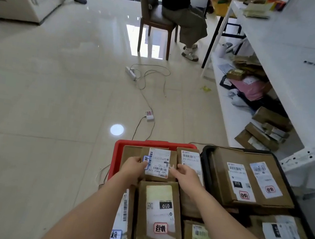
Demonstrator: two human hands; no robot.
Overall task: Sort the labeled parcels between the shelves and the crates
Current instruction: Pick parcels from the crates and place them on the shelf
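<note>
Parcel [158, 165] gripped by both hands, neighbouring parcels [159, 213] crowding red crate [116, 154].

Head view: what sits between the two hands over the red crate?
A small cardboard parcel with a white label, left hand and right hand on its sides, above the red crate.

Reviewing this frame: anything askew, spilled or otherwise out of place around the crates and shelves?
Yes. A power strip and loose cables trail across the open floor toward the red crate, a likely trip hazard. Parcels on the bottom shelf lie in a tilted heap. Nothing looks spilled. Both hands hold the labeled parcel.
</note>
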